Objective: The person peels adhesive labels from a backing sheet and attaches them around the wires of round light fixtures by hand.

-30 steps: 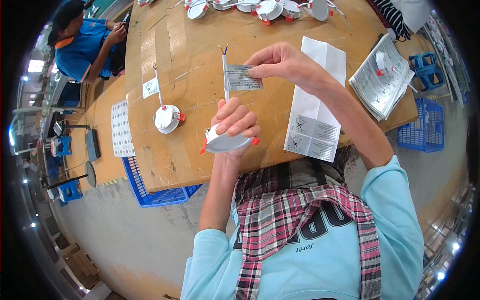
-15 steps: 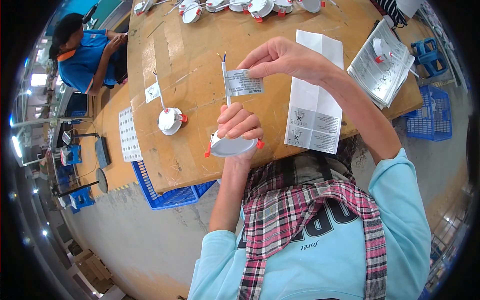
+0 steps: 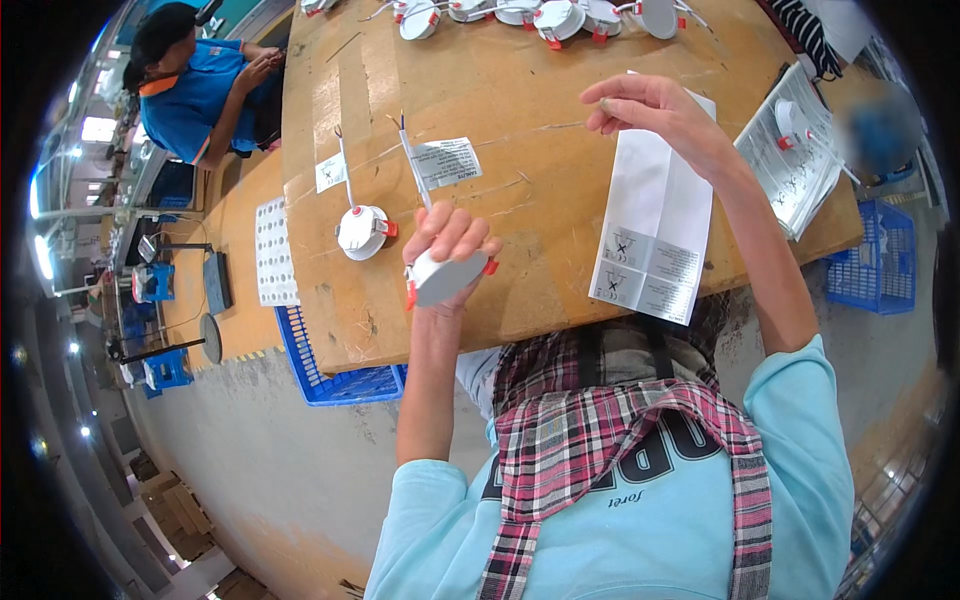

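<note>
My left hand [image 3: 452,235] is closed round a white round downlight [image 3: 450,280] with red spring clips, its flat face tilted toward me. The downlight's white cable stands up out of the fist, bare wire ends at the top, and a silver printed label [image 3: 448,162] sticks out from it like a flag. Over the far part of a creased white label sheet [image 3: 655,190] hovers my right hand [image 3: 668,122], fingers stretched out, with nothing visible in them. Left of my left hand lies another downlight [image 3: 362,230], whose cable also bears a label [image 3: 329,173].
Several downlights [image 3: 558,20] line the table's far edge. At right, a stack of printed sheets [image 3: 790,165] carries one downlight [image 3: 791,118]. A dotted white sheet [image 3: 274,250] overhangs the left edge, above a blue crate [image 3: 345,388]. A person in blue [image 3: 195,95] sits at far left.
My right hand has let go of the label and moved right, over the label sheet. My left hand has shifted slightly left, tilting the downlight and its cable.
</note>
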Action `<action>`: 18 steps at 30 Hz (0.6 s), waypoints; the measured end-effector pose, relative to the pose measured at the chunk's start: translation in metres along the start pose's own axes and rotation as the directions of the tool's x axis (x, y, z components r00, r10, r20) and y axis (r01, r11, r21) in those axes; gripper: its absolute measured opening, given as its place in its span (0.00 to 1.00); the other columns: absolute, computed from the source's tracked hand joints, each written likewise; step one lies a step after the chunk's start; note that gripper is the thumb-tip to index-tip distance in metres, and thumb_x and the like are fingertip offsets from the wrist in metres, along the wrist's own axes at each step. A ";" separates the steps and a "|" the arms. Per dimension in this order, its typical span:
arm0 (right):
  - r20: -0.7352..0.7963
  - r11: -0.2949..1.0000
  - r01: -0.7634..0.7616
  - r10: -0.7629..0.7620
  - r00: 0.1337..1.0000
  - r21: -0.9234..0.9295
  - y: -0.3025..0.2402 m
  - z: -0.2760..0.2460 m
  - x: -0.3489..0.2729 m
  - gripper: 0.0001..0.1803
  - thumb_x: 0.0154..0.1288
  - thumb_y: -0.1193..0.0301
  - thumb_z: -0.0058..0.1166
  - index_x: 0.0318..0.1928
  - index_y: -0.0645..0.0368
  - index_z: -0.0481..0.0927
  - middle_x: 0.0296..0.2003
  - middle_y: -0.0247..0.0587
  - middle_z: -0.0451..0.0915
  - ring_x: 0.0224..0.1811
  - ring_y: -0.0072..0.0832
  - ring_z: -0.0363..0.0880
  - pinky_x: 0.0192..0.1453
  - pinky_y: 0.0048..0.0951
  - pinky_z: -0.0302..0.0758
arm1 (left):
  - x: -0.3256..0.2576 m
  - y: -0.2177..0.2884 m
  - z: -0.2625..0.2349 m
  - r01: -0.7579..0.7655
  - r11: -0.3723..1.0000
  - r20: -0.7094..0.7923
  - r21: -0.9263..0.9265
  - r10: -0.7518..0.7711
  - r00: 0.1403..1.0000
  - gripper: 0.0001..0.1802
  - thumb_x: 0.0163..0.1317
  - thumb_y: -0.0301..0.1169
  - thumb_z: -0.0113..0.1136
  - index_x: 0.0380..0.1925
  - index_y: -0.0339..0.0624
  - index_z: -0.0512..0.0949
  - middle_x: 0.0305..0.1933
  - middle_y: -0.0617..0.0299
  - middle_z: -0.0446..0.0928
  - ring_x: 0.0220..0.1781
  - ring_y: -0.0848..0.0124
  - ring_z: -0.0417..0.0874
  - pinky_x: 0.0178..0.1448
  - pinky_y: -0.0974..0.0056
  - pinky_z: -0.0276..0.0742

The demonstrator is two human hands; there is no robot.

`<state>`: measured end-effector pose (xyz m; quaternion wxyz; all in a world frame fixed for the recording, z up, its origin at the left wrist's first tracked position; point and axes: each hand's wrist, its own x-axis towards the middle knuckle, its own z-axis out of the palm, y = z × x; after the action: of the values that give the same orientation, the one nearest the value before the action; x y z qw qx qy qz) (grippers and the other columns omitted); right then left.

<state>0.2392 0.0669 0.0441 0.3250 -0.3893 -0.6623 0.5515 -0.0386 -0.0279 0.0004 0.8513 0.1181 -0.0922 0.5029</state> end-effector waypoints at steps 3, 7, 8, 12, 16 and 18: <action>-0.037 0.999 0.015 -0.017 0.999 -0.050 0.008 0.000 0.008 0.15 0.68 0.68 0.47 0.48 0.65 0.78 0.34 0.37 0.82 0.39 0.21 0.78 0.49 0.23 0.73 | 0.006 0.024 0.005 0.170 0.538 -0.296 0.826 0.157 0.942 0.15 0.69 0.36 0.45 0.29 0.41 0.78 0.26 0.63 0.79 0.36 0.72 0.80 0.45 0.63 0.72; -0.082 0.992 0.028 -0.039 0.996 -0.126 0.010 0.000 0.025 0.14 0.67 0.71 0.46 0.46 0.66 0.79 0.33 0.37 0.81 0.38 0.22 0.78 0.49 0.23 0.73 | 0.032 0.062 0.007 0.367 -0.142 -0.282 0.919 0.413 0.866 0.19 0.69 0.37 0.48 0.37 0.30 0.80 0.30 0.57 0.82 0.33 0.71 0.81 0.38 0.67 0.74; -0.059 0.990 0.046 -0.055 0.997 -0.134 0.013 -0.002 0.030 0.14 0.67 0.71 0.46 0.46 0.66 0.79 0.33 0.37 0.81 0.38 0.22 0.78 0.49 0.23 0.73 | 0.037 0.072 0.003 0.360 -0.144 -0.267 0.922 0.437 0.859 0.19 0.69 0.37 0.48 0.37 0.30 0.80 0.30 0.57 0.82 0.33 0.71 0.81 0.38 0.67 0.74; -0.081 0.976 0.074 -0.092 0.992 -0.203 0.018 -0.009 0.049 0.13 0.66 0.71 0.47 0.44 0.65 0.80 0.33 0.37 0.82 0.39 0.22 0.79 0.49 0.24 0.73 | 0.049 0.109 -0.015 0.465 -0.504 -0.156 0.728 0.538 0.828 0.18 0.68 0.37 0.49 0.38 0.32 0.81 0.29 0.59 0.82 0.29 0.76 0.78 0.35 0.67 0.71; -0.230 0.927 0.073 -0.167 0.959 -0.367 0.020 -0.017 0.072 0.11 0.66 0.73 0.49 0.43 0.65 0.80 0.36 0.39 0.82 0.40 0.24 0.79 0.48 0.24 0.74 | 0.049 0.113 -0.013 0.527 -0.662 -0.081 0.533 0.580 0.811 0.17 0.66 0.36 0.51 0.37 0.30 0.79 0.34 0.50 0.80 0.40 0.56 0.79 0.46 0.58 0.71; -0.277 0.886 0.092 -0.238 0.931 -0.454 0.019 -0.020 0.081 0.10 0.65 0.73 0.50 0.41 0.63 0.82 0.35 0.39 0.83 0.39 0.24 0.80 0.45 0.23 0.75 | 0.044 0.104 -0.008 0.504 -0.720 0.003 0.477 0.574 0.819 0.18 0.65 0.37 0.52 0.38 0.29 0.79 0.37 0.47 0.79 0.45 0.54 0.77 0.49 0.56 0.70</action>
<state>0.2201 0.1487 0.0291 0.3814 -0.4785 -0.7364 0.2886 -0.1089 0.0599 0.0160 0.0795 0.6610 0.6825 0.3016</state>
